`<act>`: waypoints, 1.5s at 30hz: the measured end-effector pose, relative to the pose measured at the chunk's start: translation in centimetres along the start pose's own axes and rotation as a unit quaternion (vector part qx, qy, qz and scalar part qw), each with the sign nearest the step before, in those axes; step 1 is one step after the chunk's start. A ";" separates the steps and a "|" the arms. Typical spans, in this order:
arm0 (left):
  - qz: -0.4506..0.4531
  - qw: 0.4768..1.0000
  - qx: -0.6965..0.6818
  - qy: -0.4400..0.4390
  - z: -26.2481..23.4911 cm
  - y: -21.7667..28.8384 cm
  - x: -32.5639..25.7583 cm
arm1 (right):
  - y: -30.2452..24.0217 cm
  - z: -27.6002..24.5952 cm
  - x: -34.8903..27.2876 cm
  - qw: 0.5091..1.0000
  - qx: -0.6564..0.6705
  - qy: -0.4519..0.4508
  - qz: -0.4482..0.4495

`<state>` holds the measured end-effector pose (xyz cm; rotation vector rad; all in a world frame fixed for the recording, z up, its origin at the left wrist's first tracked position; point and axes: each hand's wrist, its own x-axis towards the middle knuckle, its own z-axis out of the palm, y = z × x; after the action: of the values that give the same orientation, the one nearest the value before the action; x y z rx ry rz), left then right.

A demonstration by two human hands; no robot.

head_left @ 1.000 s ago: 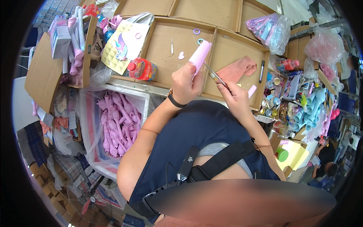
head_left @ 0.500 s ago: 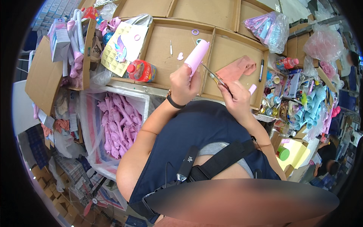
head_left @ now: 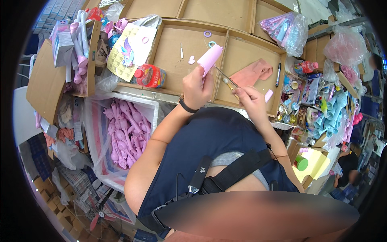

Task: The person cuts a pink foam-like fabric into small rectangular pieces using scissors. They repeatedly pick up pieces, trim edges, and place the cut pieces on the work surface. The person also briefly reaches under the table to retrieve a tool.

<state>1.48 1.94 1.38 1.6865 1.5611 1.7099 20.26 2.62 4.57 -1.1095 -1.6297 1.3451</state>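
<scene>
My left hand (head_left: 196,89) is closed round the lower end of a pink plastic tube (head_left: 210,59), which tilts up and to the right above the cardboard tray (head_left: 167,48). In my right hand (head_left: 252,101), fingers pinched together, is a thin dark pointed tool (head_left: 224,76). Its tip is at or close to the tube's right side; whether they touch I cannot tell. A slim yellowish stick with a pale end (head_left: 230,86) also sticks out by the right fingers. Behind that hand lies a salmon-coloured cloth (head_left: 252,74), and a small pink piece (head_left: 269,95) shows beside it.
A red-capped bottle (head_left: 150,76) stands at the tray's left edge. The tray holds a white-handled tool (head_left: 182,51), rings (head_left: 207,34) and a black marker (head_left: 278,75). A lined bin of pink parts (head_left: 125,131) is at left; blue parts (head_left: 331,115) crowd the right.
The pink tube has dipped slightly down and left, turning a little. My right hand has shifted slightly, with its fingers regripping and more of the pale-ended stick showing.
</scene>
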 end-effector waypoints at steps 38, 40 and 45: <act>-0.333 0.874 -0.311 -0.172 7.8 -3.9 -2.8 | 10.3 -1.1 -1.3 0.961 0.065 0.225 0.146; -0.376 0.827 -0.371 -0.194 7.1 -3.7 -2.6 | 10.5 -1.9 -1.0 0.897 0.308 0.178 0.262; -0.409 0.773 -0.423 -0.238 5.8 -2.9 -2.7 | 10.7 -2.5 0.4 0.757 0.552 0.109 0.333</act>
<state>5.79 3.71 -3.88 0.6886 0.8231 1.0804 24.18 4.73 -5.51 -0.9864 -0.0176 2.0679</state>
